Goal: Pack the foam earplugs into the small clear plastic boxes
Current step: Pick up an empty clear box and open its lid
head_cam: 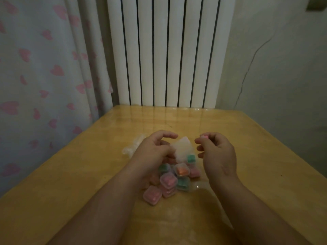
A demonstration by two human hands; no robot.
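Head camera looks down on a wooden table (85,174) with a pile (175,181) of small closed boxes near its middle; every place below is told from that pile.

Far left of the pile, past the table's edge, hangs a pale curtain (44,76) printed with pink hearts. Left of the pile and a little behind it, a crumpled clear bag (131,147) lies on the wood.

The left hand (154,151) hovers over the pile's rear left corner, and its forearm covers the pile's left side. Its fingers are curled, the forefinger arched on top, and thumb and fingers seem to hold an empty clear box (183,147) by its left edge, though the grip itself is blurred. This box is tilted, raised just behind the pile, between the two hands.

Within the pile, coloured earplugs show through the lids: a pink box (152,195) at the near left, an orange box (181,170) in the middle, a green box (191,158) at the rear right, with other pink and green ones around them.

Straight behind the pile, past the table's far edge, stands a white radiator (168,50).

The right hand (217,152) is raised right of the pile and a little behind it, apart from it. Thumb and forefinger pinch a pink earplug (204,137); the other fingers curl loosely below. This earplug is near the clear box's right side, not touching it.

Far right of the pile rises a pale, cracked wall (283,68).
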